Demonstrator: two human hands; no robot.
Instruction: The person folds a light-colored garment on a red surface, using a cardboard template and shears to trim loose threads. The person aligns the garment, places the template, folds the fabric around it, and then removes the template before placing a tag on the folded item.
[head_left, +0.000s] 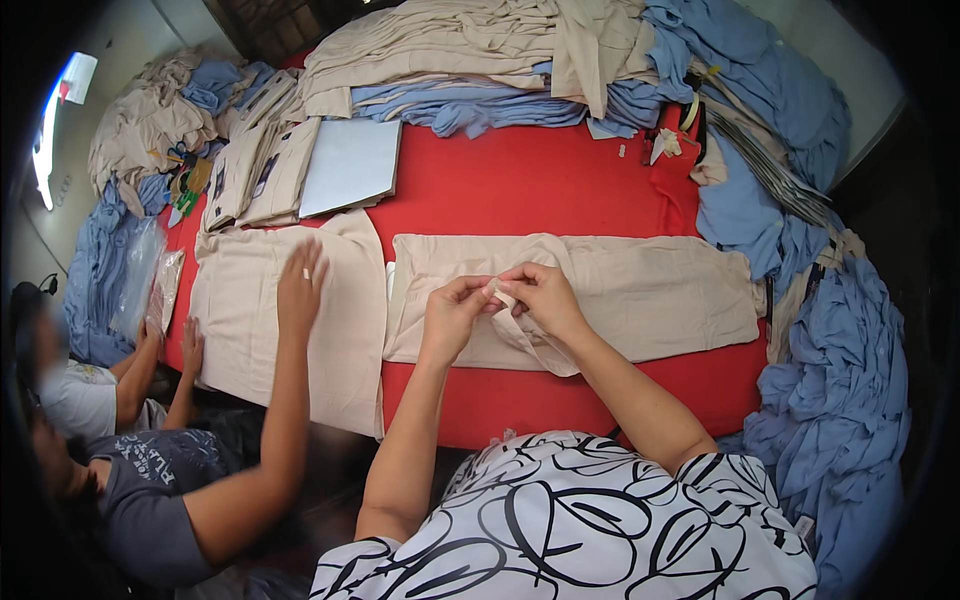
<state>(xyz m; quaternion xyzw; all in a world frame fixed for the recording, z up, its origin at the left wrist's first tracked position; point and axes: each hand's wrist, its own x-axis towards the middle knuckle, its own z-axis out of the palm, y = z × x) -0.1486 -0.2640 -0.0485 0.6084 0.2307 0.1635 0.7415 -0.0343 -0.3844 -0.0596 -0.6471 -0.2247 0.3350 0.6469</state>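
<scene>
A beige garment (660, 295) lies flat and lengthwise on the red table in front of me, its visible outline like a trouser leg. My left hand (458, 315) pinches a small bit of its raised edge between thumb and fingers. Close against it, my right hand (545, 298) pinches the same edge, the fingertips of both hands nearly touching. From the pinch, a loose fold of the cloth (545, 350) hangs down toward me. What exactly lies between the fingertips is too small to make out.
To my left, a co-worker's hand (300, 285) moves over another beige garment (240, 310). A second person sits beyond. A grey-white board (350, 168) lies on the red table (480, 190). Beige piles (430, 55) and blue piles (830, 400) ring the table.
</scene>
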